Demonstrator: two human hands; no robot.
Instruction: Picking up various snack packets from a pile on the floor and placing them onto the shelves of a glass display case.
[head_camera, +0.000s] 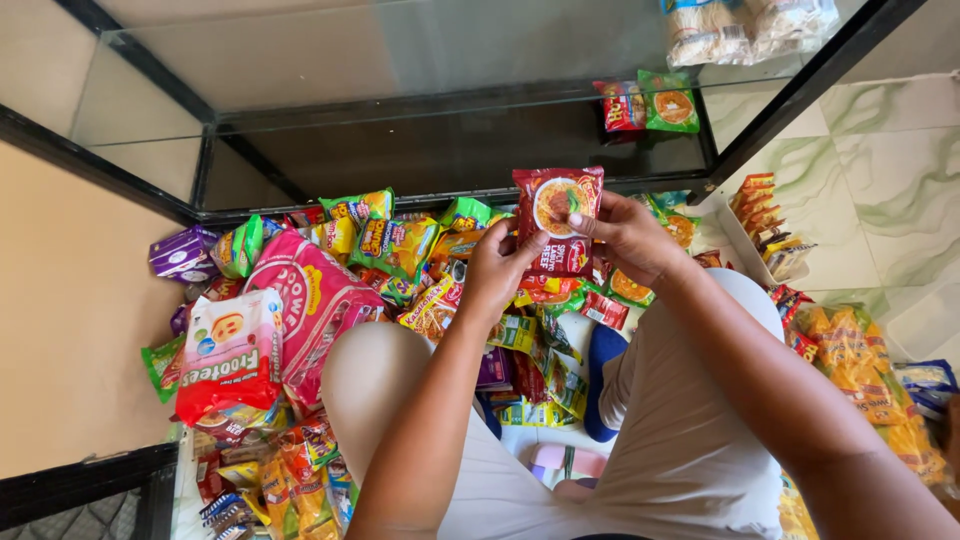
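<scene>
Red plastic noodle packet (557, 220) is gripped upright between both hands: left hand (497, 268) pinched on its lower left edge, right hand (628, 236) clasped on its right edge.

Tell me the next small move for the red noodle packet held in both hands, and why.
Probably reach forward and lay the red noodle packet on the glass shelf beside the red and green packets already there. Left hand and right hand hold it up before the open cabinet, above the heap of snack packets.
</scene>
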